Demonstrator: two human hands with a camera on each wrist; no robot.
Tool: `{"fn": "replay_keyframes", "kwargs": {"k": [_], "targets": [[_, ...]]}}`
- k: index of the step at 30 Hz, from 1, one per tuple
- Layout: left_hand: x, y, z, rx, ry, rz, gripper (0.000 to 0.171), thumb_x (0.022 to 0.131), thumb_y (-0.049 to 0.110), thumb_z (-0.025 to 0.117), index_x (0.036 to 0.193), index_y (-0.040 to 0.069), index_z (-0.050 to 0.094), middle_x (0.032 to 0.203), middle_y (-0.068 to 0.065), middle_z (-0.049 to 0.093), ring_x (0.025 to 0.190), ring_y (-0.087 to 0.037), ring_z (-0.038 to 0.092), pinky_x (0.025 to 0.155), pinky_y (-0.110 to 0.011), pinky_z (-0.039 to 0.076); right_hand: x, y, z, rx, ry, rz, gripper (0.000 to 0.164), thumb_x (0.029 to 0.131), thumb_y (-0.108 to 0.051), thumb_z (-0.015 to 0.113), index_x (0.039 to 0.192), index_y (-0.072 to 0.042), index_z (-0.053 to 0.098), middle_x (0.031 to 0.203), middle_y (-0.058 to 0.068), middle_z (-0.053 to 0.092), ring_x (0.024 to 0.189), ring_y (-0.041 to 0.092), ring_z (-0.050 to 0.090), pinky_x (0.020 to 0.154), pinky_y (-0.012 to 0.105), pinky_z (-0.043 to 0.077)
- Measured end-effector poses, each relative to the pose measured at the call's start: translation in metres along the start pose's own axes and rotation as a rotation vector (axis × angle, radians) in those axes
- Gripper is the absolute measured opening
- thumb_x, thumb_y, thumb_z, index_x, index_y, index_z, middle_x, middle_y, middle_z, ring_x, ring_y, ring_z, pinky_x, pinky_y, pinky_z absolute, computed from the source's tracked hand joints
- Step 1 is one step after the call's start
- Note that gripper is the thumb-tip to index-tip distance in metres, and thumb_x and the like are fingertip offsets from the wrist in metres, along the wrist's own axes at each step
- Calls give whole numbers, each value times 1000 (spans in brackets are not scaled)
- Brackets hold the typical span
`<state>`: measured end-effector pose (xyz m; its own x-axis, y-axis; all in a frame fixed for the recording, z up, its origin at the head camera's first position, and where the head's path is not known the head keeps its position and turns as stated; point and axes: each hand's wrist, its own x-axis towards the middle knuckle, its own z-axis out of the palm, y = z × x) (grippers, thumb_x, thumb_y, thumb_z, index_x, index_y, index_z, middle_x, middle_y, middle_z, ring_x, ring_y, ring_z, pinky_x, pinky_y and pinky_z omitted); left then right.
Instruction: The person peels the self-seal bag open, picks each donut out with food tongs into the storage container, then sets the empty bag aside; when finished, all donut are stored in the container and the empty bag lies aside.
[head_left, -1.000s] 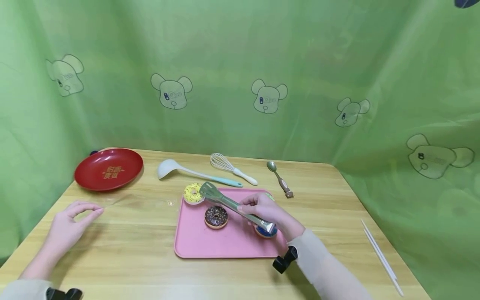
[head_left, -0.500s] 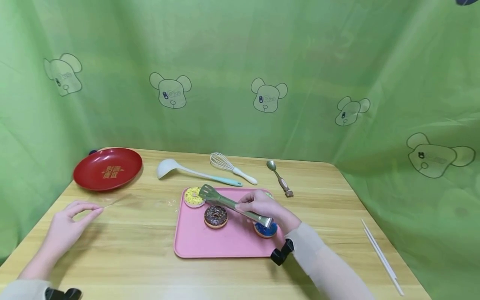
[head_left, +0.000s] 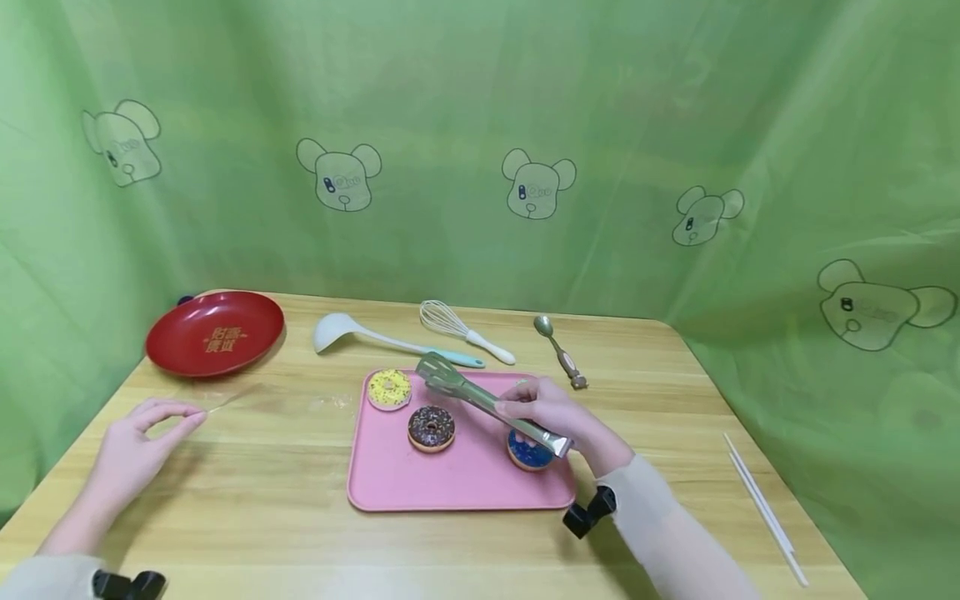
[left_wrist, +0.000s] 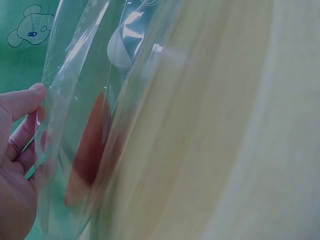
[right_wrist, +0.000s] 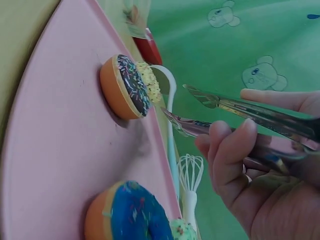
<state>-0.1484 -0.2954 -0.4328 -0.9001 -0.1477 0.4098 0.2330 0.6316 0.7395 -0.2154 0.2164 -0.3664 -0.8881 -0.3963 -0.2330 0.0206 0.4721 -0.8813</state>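
Observation:
My left hand (head_left: 141, 442) pinches the edge of a clear plastic bag (left_wrist: 70, 120), which spreads rightward over the table in the head view. Metal tongs (head_left: 480, 398) are gripped by my right hand (head_left: 547, 412) above the pink tray (head_left: 450, 487). Their tips stand apart with nothing between them, as the right wrist view shows. On the tray lie a yellow doughnut (head_left: 389, 390) in the far left corner, a chocolate doughnut (head_left: 431, 428) with sprinkles, and a blue doughnut (head_left: 528, 452) partly under the tongs. A green doughnut (right_wrist: 183, 229) is mostly hidden behind my right hand.
A red plate (head_left: 215, 333) sits at the back left. Along the back lie a white ladle (head_left: 337, 332) with a light-blue handle, a whisk (head_left: 457, 327) and a spoon (head_left: 558, 348). White chopsticks (head_left: 765, 508) lie near the right edge. Green cloth surrounds the table.
The tongs have moved right and slightly up, away from the yellow doughnut, which now lies flat on the tray. My left hand has stayed nearly still with the plastic bag.

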Motion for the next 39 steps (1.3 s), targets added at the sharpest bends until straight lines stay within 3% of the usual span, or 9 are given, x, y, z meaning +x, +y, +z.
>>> {"fn": "replay_keyframes", "kwargs": {"k": [5,15,23,34,39], "targets": [[-2,2,2,0,-13,5,19,85,20,70,95,5,69,90,18,61,92,15,45,78,0,28,-19,7,-8,47,26,27,46,87,-27,66,116,7,57,78,14,62,56,15,57,48,27,50],[-1,0,3,17,-45,23,17,85,21,69,94,6,69,89,18,61,91,15,46,77,-1,29,-57,29,-27,194,87,18,54,88,-24,64,122,14,47,82,23,60,58,18,58,46,28,50],[1,-1,1,79,-105,35,14,87,22,67,93,9,68,92,15,58,91,14,42,74,-3,29,-82,52,-34,287,222,33,53,90,-20,62,125,16,44,88,21,62,58,17,59,47,25,50],[3,-7,16,164,-160,120,5,84,13,70,84,8,67,93,-9,60,86,11,39,71,-23,36,-116,80,-55,223,377,125,56,89,-22,63,125,15,43,87,20,61,60,20,59,50,33,53],[2,-6,17,156,-173,97,8,85,14,69,86,6,67,95,-11,60,88,12,38,73,-23,34,-131,91,-64,215,420,130,56,90,-22,61,126,16,42,87,19,61,59,19,59,49,32,53]]}}
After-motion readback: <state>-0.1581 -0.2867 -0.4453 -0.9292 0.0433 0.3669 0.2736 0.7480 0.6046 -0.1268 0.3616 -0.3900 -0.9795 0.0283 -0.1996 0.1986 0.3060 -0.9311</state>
